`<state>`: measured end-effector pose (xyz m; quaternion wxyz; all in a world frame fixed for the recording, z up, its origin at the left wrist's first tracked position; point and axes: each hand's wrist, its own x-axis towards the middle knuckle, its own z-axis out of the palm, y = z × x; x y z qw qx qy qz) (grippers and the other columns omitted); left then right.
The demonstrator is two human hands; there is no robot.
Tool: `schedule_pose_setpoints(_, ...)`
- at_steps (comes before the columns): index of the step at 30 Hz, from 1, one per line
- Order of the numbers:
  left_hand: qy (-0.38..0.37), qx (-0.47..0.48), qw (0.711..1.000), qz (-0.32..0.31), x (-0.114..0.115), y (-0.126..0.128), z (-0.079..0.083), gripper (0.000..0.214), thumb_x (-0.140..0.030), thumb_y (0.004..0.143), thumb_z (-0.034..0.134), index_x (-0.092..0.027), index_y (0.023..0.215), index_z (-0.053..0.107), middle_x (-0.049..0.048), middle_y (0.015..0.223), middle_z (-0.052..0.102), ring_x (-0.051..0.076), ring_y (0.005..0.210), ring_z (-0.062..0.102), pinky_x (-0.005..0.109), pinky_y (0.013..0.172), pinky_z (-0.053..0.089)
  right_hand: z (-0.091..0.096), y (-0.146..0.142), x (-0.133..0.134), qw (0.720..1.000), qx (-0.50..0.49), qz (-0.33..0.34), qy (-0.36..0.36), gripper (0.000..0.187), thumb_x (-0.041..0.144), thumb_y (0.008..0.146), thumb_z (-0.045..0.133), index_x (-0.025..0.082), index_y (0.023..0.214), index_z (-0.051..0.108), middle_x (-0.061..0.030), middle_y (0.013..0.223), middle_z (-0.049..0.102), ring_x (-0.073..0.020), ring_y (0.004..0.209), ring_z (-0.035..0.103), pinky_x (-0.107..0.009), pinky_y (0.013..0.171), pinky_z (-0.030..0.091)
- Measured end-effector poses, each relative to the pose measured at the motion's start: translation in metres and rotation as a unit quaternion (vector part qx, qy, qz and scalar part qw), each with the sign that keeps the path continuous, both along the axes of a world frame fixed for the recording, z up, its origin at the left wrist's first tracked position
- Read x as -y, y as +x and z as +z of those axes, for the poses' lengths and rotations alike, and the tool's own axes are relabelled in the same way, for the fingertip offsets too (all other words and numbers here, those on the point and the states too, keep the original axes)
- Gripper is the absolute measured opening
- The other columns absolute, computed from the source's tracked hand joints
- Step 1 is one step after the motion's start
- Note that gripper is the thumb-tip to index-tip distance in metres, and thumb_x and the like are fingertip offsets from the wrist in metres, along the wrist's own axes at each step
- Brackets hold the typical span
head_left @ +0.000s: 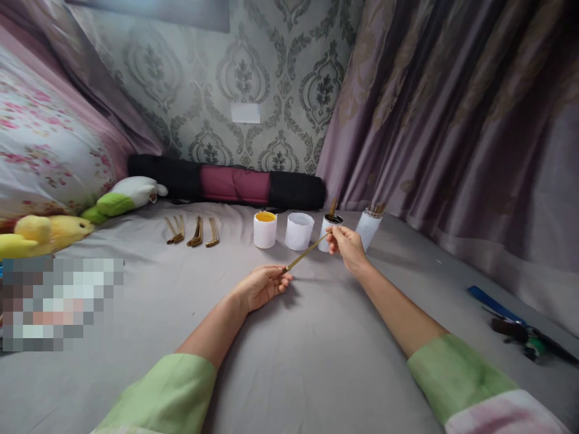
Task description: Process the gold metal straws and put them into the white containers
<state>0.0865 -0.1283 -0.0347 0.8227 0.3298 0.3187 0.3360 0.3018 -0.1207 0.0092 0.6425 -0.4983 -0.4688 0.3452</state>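
A thin gold-brown glasses temple [307, 254] slants between my two hands, above the grey sheet. My left hand [262, 286] pinches its lower end between thumb and fingertips. Its upper end is in the closed fingers of my right hand [347, 246], just in front of a white cup with a dark inside [333, 219] that has sticks standing in it. To the left of that cup are a plain white cup [299, 232] and a white cup with a yellow inside [265, 232]. Similar temples with bent ends lie in three small groups, including the middle group [196, 232].
A taller white container [368, 228] holding several thin brown pieces stands at the right. Behind is a black and maroon roll [235, 183] along the wall. Plush toys [56, 232] lie at left. Dark tools with a blue strip [495, 302] lie at far right, near the curtain.
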Motion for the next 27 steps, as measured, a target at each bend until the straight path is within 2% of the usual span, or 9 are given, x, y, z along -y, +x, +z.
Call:
schedule_pose_setpoints(7,-0.002,0.003,1.0,0.002,0.0,-0.001,0.001,0.009,-0.008,0.076,0.049,-0.007,0.084,0.052,0.0095,0.071,0.06,0.009,0.055,0.055,0.018,0.048,0.044,0.01,0.0,0.005,1.0,0.006,0.008,-0.03,0.021,0.035,0.074,0.054,0.014,0.076,0.055,0.0006,0.059,0.054,-0.005,0.039,0.044,-0.018,0.034,0.038)
schedule_pose_setpoints(16,-0.009,0.004,1.0,0.011,-0.003,-0.006,0.002,0.013,-0.008,0.075,0.051,-0.007,0.088,0.054,0.0095,0.072,0.06,0.009,0.056,0.055,0.018,0.051,0.046,0.026,0.011,0.005,0.998,0.026,-0.038,-0.044,0.016,0.027,0.079,0.049,0.014,0.073,0.054,0.0002,0.058,0.054,-0.0045,0.039,0.044,-0.017,0.034,0.037)
schedule_pose_setpoints(27,-0.045,0.055,0.997,0.027,-0.013,-0.014,0.001,0.01,-0.006,0.077,0.048,-0.008,0.086,0.053,0.0058,0.07,0.059,0.006,0.054,0.055,0.015,0.048,0.047,0.084,0.042,-0.005,0.988,0.075,-0.131,-0.008,0.017,0.022,0.082,0.046,0.013,0.069,0.054,-0.0005,0.054,0.054,-0.0038,0.037,0.043,-0.015,0.032,0.036)
